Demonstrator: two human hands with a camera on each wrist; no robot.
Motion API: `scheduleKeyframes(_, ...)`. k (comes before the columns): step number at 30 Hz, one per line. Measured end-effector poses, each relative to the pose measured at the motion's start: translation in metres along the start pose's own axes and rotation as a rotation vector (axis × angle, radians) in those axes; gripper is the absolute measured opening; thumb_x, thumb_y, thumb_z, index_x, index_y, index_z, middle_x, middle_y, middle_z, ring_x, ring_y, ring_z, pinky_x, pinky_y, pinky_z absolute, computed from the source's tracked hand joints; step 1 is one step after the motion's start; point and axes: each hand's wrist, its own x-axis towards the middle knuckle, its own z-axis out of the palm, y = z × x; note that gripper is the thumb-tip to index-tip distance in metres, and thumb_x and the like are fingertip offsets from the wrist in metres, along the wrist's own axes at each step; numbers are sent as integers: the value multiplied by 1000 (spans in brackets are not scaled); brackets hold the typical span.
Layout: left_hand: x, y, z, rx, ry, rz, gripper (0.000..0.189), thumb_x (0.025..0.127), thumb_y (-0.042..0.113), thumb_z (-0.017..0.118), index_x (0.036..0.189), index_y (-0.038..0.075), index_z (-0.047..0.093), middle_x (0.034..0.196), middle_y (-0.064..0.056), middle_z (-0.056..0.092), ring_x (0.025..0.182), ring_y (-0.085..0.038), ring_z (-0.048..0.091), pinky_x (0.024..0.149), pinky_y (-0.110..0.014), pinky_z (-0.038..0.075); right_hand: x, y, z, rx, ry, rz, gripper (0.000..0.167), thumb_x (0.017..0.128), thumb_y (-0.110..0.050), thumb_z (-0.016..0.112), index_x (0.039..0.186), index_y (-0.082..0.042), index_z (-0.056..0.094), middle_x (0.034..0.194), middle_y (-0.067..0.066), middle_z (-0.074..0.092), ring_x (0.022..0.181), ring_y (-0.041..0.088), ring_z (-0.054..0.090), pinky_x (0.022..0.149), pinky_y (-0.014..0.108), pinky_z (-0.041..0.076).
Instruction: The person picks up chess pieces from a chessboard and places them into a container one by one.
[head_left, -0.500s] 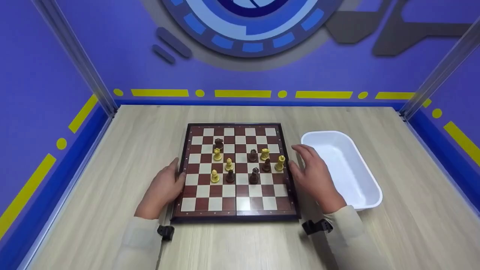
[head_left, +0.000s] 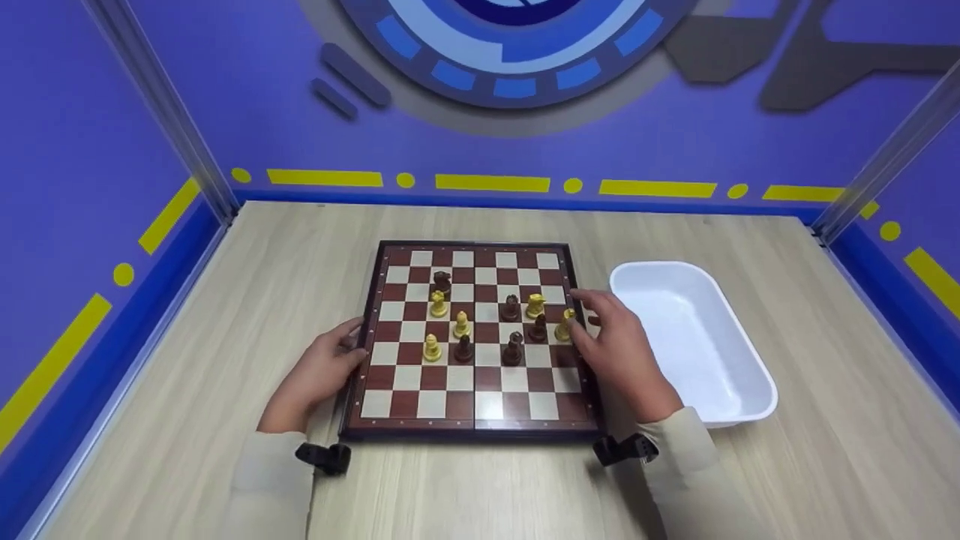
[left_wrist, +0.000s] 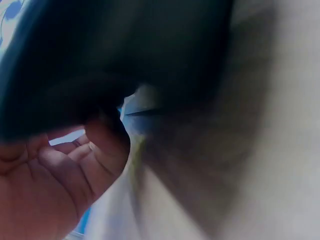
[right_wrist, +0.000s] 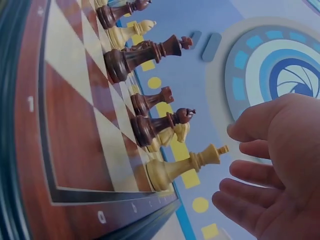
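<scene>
A folding chessboard (head_left: 420,405) lies flat on the table, with several cream and dark brown chess pieces upright on it. My left hand (head_left: 319,367) is at the board's left edge, thumb and forefinger tips against the rim. In the left wrist view, the dark side of the board (left_wrist: 150,50) hides part of the fingers. On the right, my right hand (head_left: 619,349) reaches over the rim, loosely spread around the cream king (head_left: 564,326). The right wrist view shows a gap between its fingers and that king (right_wrist: 187,167). Beside the king stands a dark bishop (right_wrist: 162,127).
Right of the board, behind my right hand, sits a white plastic tub (head_left: 697,345). A wood-grain table (head_left: 465,487) carries everything. Blue and purple panels (head_left: 480,150) with yellow stripes enclose the table at the back and sides.
My right hand has shifted slightly left, from beside the board to over its rim, by the cream king. The left hand remains at the left edge. The head view has tilted slightly.
</scene>
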Motion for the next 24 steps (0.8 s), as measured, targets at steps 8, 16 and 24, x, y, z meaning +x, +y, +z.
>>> scheduleKeyframes(8, -1, -16, -7, -373, -108, -58, 61, 97, 2, 54, 153, 8, 29, 92, 0, 51, 61, -5, 51, 48, -21, 48, 1, 2, 9, 73, 15, 25, 37, 86, -11, 71, 122, -5, 64, 113, 13, 65, 104, 28, 65, 88, 41, 57)
scheduleKeyframes(16, -2, -18, -13, -360, -106, -65, 62, 97, 5, 55, 153, 12, 30, 95, 1, 51, 59, -5, 46, 48, -20, 47, -1, 0, 17, 68, 79, 46, 27, 87, -9, 69, 114, -7, 68, 111, 13, 68, 102, 27, 66, 87, 42, 57)
scheduleKeyframes(24, -1, -21, -9, -350, -110, -70, 61, 97, 5, 55, 153, 12, 30, 94, 1, 51, 57, -5, 47, 47, -20, 47, -4, 3, 19, 85, 103, 44, 23, 87, -7, 69, 110, -8, 70, 109, 11, 70, 102, 26, 67, 88, 41, 56)
